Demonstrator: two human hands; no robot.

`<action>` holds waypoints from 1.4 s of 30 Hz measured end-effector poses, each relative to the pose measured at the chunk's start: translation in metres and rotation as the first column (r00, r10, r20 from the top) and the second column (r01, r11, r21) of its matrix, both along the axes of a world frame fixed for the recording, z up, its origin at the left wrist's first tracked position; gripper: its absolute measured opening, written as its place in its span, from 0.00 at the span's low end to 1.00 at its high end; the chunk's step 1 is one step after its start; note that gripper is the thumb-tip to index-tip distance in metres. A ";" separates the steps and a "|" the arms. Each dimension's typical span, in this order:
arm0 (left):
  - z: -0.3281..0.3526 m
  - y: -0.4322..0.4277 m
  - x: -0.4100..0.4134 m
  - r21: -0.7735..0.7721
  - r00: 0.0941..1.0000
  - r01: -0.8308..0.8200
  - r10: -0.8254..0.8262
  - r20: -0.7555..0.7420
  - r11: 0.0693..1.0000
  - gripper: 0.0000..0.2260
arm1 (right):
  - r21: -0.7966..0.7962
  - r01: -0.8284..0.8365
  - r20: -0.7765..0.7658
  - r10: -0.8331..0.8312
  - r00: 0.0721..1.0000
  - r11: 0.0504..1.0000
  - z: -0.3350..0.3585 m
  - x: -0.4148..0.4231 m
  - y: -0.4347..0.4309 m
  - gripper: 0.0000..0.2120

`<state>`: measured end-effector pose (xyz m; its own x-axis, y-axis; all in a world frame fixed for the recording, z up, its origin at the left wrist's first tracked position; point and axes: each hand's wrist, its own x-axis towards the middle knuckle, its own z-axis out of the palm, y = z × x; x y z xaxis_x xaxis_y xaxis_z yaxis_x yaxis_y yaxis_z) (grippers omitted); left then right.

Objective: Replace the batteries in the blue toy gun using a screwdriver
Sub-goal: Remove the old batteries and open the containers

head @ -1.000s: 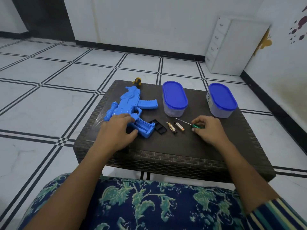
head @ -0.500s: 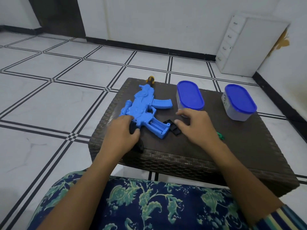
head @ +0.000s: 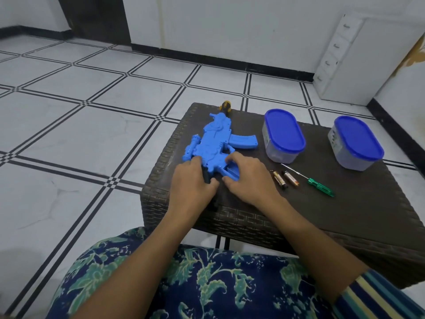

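Note:
The blue toy gun (head: 216,139) lies on its side at the left end of the dark wicker table (head: 345,215), its yellow and black muzzle (head: 226,105) at the far edge. My left hand (head: 190,180) grips the gun's near end, by a black part. My right hand (head: 248,178) has thumb and forefinger around the open battery compartment (head: 232,172). Whether it holds anything else is hidden, as is the black cover. Two batteries (head: 285,179) lie side by side to the right of my right hand. A green-handled screwdriver (head: 319,186) lies beyond them, untouched.
Two clear containers with blue lids (head: 284,134) (head: 357,141) stand at the table's far right. A white drawer unit (head: 340,61) stands against the wall. Tiled floor surrounds the table, and my lap in patterned cloth is under its near edge.
My right hand left the screwdriver and moved left onto the gun's battery compartment, over the black cover. The batteries and screwdriver are uncovered again. My left hand stayed on the gun.

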<state>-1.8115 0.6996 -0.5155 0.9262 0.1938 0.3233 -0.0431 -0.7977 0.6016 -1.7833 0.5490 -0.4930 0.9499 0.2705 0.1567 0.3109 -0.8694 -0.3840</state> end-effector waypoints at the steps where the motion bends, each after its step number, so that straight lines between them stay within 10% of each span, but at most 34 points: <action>1: 0.002 0.000 0.001 -0.002 1.000 -0.008 0.008 0.025 1.000 0.14 | 0.051 0.005 0.010 -0.006 1.000 0.999 -0.002 0.001 0.002 0.19; 7: 0.020 0.011 0.004 0.191 0.960 -0.133 0.078 0.268 0.973 0.28 | 0.423 0.017 0.033 -0.034 0.999 0.906 -0.008 0.005 0.012 0.23; 17: 0.023 0.021 0.006 0.341 0.787 -0.162 -0.088 0.611 0.926 0.19 | 0.663 0.020 0.080 -0.097 0.992 0.749 -0.011 0.009 0.030 0.29; 29: 0.012 0.025 0.007 -0.122 0.961 -0.129 0.155 0.229 0.984 0.26 | 0.645 -0.007 -0.038 0.041 0.998 0.764 -0.015 0.014 0.005 0.10; 42: 0.001 0.020 0.008 -0.040 0.987 -0.158 0.158 0.006 0.987 0.22 | 0.131 -0.071 -0.037 0.076 0.996 0.989 -0.002 0.016 0.004 0.05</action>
<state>-1.8035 0.7197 -0.5150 0.8800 0.3505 0.3206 0.0762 -0.7703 0.6331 -1.7670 0.5525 -0.4952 0.9346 0.3199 0.1557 0.3535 -0.7870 -0.5056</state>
